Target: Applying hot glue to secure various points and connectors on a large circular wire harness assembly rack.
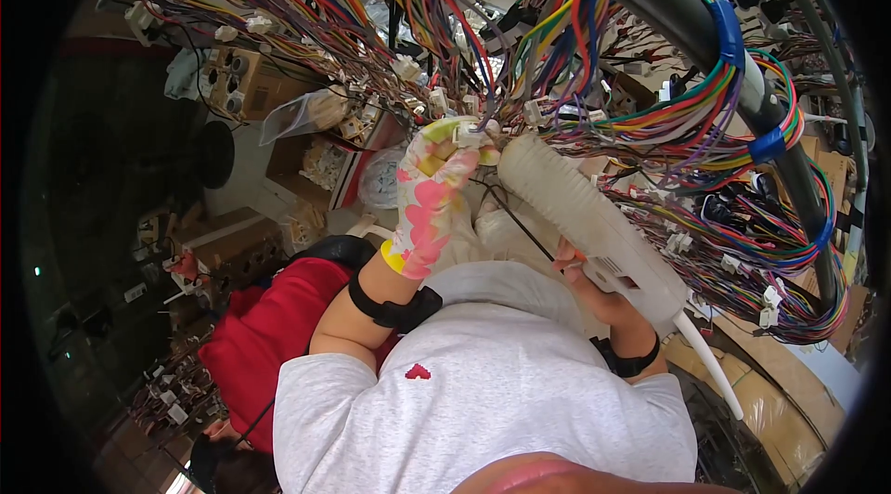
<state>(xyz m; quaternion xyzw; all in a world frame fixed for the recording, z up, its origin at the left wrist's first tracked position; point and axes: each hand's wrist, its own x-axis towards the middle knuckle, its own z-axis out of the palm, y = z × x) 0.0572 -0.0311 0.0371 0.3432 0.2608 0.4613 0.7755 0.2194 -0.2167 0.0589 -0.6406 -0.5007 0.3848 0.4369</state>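
Your left hand (436, 174), in a white glove with pink and yellow patches, is standing upright from a bent elbow, fingers curling in and pinching a white plug (471, 135) at the near edge of the coloured wires (640, 134). Your right hand (601, 297), bare, is gripping the white power tool (594, 229) from below, forearm angling inward; the tool is lying aslant in front of your chest, its ribbed nose pointing up-left, just beside the gloved fingertips. The tool's body is hiding most of your right fingers; only the parts near an orange piece are showing. Glove and plug are covering the wire ends there, so the exact join is staying hard to make out. A small dark panel (622, 275) is marking the tool's side, and faint print is showing on a brown box (264, 81); neither is reading clearly.
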